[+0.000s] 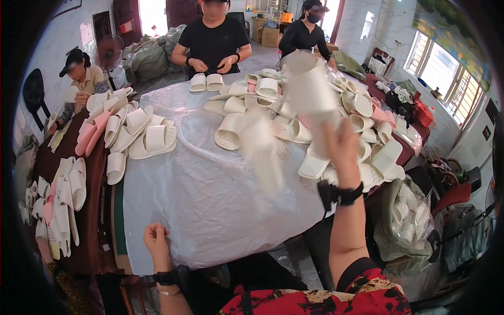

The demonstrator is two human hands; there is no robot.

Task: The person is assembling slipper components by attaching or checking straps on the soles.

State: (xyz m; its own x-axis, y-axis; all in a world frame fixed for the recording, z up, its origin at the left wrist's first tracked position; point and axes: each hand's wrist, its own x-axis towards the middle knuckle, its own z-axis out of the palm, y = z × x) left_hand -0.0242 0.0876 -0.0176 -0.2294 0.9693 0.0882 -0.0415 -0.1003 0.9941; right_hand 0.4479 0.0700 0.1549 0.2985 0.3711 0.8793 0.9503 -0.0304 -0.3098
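Observation:
My right hand (pixel 342 144) is raised over the right side of the table, closed on a white slide slipper (pixel 311 86) blurred by motion. A second blurred white slipper (pixel 261 152) is left of that hand, apart from it; I cannot tell whether it touches the table. Below and behind my right hand lies a heap of white slippers (pixel 362 123) with a few pink ones. My left hand (pixel 156 239) is near the front left of the plastic sheet (pixel 210 210), its fingers curled with nothing visible in them.
More white slippers (pixel 157 137) and pink slippers (pixel 93 131) lie at the left. A person in black (pixel 214 39) stands across the table, another person (pixel 307 37) at the far right, and a third (pixel 84 76) at the far left. A sack of wrapped slippers (pixel 404 215) stands at right.

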